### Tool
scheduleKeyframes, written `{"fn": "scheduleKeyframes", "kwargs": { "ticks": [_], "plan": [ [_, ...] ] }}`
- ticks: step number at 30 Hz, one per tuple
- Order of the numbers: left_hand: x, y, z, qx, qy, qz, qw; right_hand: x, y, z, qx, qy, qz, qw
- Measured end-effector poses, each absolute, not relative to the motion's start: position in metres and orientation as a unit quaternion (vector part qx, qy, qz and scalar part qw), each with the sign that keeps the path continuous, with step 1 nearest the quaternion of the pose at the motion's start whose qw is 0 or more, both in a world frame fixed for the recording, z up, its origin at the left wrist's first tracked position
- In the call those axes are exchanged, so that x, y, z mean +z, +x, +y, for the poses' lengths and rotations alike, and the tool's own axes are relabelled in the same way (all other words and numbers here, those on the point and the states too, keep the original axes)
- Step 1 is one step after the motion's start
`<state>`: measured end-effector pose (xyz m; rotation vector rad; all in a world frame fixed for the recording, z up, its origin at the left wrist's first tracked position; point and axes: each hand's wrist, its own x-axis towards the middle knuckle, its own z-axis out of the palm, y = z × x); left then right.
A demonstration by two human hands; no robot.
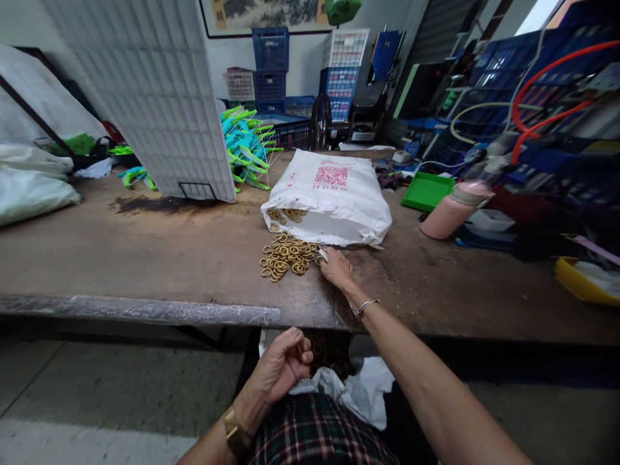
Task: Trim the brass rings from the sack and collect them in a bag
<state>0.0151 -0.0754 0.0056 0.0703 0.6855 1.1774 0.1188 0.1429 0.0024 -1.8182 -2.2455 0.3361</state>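
Brass rings (287, 254) lie heaped, touching the right hand (336, 267) fingertips.

A loose heap of small brass-coloured rings (287, 255) lies flat on the worn wooden tabletop at the centre of the frame, spilling from the open mouth of a white plastic bag (334, 200) that lies on its side just behind it, with more rings visible inside the opening.
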Motion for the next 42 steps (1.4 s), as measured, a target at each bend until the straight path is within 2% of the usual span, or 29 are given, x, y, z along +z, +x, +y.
{"fn": "scheduleKeyframes", "kwargs": {
  "ticks": [3,6,10,14,18,23,26,29,35,42],
  "plan": [
    [0.004,0.017,-0.071,0.542,0.026,0.345,0.766,0.001,0.124,0.135,0.134,-0.599,-0.775,0.149],
    [0.005,0.019,-0.065,0.542,0.072,0.394,0.738,-0.002,0.129,0.118,0.205,-0.564,-0.770,0.216],
    [0.009,0.018,-0.056,0.552,0.226,0.536,0.597,-0.003,0.131,0.081,0.331,-0.504,-0.731,0.320],
    [0.012,0.014,-0.052,0.558,0.392,0.595,0.426,0.003,0.130,0.045,0.449,-0.461,-0.700,0.310],
    [0.010,0.011,-0.051,0.547,0.486,0.579,0.358,0.008,0.128,0.023,0.554,-0.460,-0.630,0.291],
    [0.009,0.011,-0.051,0.555,0.483,0.570,0.366,0.009,0.125,0.011,0.702,-0.441,-0.489,0.270],
    [0.010,0.012,-0.052,0.550,0.470,0.585,0.366,0.014,0.124,0.008,0.735,-0.428,-0.445,0.281],
    [0.008,0.014,-0.052,0.565,0.434,0.581,0.393,0.016,0.124,0.007,0.732,-0.414,-0.453,0.295],
    [0.000,0.018,-0.052,0.581,0.273,0.517,0.567,0.008,0.119,0.006,0.737,-0.403,-0.450,0.303],
    [0.011,0.016,-0.052,0.561,0.267,0.555,0.553,0.005,0.116,0.011,0.623,-0.453,-0.546,0.330]
  ]
}}
